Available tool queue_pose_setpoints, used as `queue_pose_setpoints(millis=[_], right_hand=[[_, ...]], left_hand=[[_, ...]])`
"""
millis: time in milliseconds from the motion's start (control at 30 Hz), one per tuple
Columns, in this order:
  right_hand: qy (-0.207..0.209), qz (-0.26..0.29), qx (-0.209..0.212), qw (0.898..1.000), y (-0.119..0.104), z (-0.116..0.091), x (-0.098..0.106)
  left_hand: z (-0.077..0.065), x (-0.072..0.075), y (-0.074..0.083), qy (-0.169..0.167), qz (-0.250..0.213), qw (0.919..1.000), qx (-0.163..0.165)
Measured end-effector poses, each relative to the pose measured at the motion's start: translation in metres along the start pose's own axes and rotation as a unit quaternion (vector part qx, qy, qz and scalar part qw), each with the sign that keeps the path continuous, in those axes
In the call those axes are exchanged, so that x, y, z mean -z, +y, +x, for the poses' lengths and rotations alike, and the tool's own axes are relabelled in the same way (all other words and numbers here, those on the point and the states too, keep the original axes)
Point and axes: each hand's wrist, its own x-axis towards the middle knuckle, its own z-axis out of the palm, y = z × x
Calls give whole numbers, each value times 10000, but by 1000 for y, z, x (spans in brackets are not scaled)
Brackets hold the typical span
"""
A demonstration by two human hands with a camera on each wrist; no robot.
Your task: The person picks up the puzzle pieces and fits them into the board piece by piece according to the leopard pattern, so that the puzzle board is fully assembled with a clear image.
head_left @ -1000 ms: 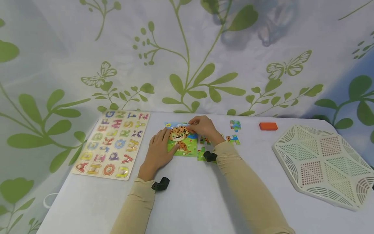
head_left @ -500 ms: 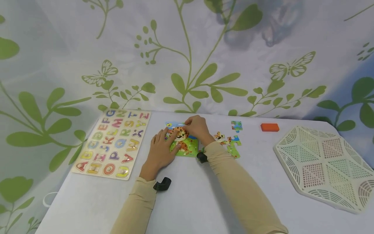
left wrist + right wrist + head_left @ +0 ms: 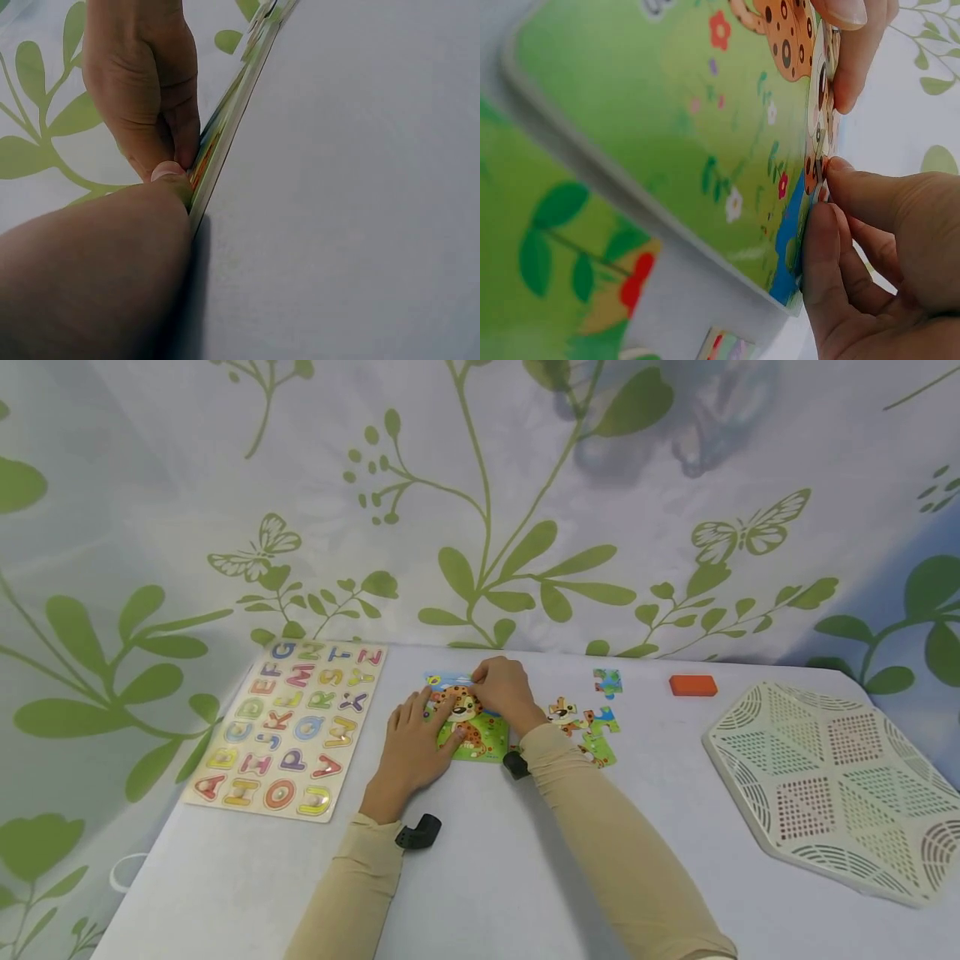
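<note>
A leopard jigsaw puzzle [image 3: 480, 745] lies flat at the far middle of the table. My left hand [image 3: 411, 747] rests on its left side, fingers spread and thumb on the picture. At the upper edge, my right hand [image 3: 504, 689] has curled fingers; thumb and forefinger pinch a small puzzle piece [image 3: 819, 171] at the board's surface, mostly hidden by the fingers. In the right wrist view the left fingertips [image 3: 847, 75] press close by. Loose puzzle pieces lie to the right, among them a leopard-face piece [image 3: 564, 712] and a blue-green piece [image 3: 608, 682].
A wooden alphabet board [image 3: 288, 735] with knobbed letters lies on the left. On the right are an orange block [image 3: 693, 685] and a white patterned hexagonal panel [image 3: 832, 785]. A leaf-printed curtain [image 3: 480, 527] stands behind the table [image 3: 480, 877].
My right hand has shifted slightly left along the puzzle's upper edge, uncovering more loose pieces beside the wrist. My left hand stays on the puzzle.
</note>
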Motion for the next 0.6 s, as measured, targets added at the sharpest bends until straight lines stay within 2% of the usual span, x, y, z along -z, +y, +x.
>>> queue_pose_setpoints(millis=[200,367,467,600], right_hand=[[3,53,55,10000,4,-2,1],[-137,402,407,9983,16,-5,7],[-148,856,578,9945,32,-9,17],[44,1441,431,9886,65,-20,38]], left_hand=[[-1,0,1,-103,102,9999,3],[0,-1,0,-266,198,9994,-42],[1,-1,0,-241,215,9994,-82],[1,-2,2,-209,137,9996,-94]])
